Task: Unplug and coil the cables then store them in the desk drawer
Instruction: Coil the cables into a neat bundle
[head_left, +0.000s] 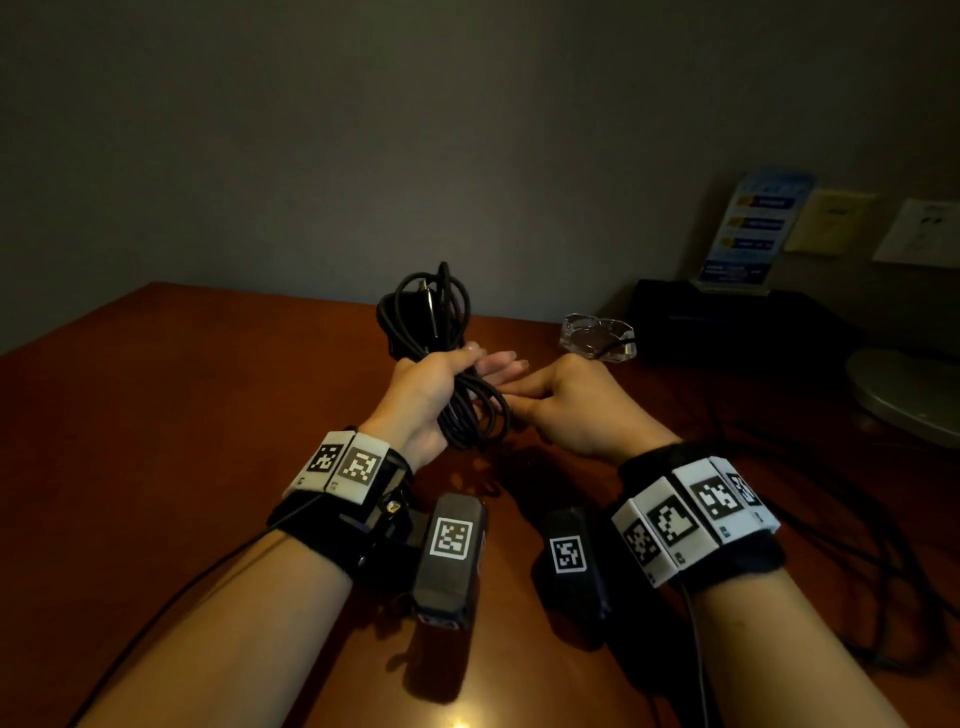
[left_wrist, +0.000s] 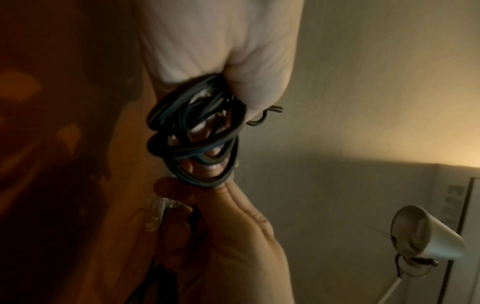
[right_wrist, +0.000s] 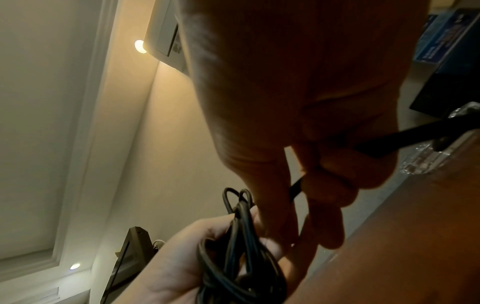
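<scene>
Currently, my left hand (head_left: 423, 395) holds the coiled black cable (head_left: 431, 317) upright above the brown surface (head_left: 208, 395), its fingers (head_left: 480, 358) wrapped around the middle of the bundle. My right hand (head_left: 566, 402) sits just beside it, fingers curled around a loose cable strand (right_wrist: 405, 136) that runs off to the right. Behind both hands, a clear glass ashtray (head_left: 597, 335) rests on the surface.

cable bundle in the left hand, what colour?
Black; the coiled cable in the left hand shows best in the head view.
</scene>
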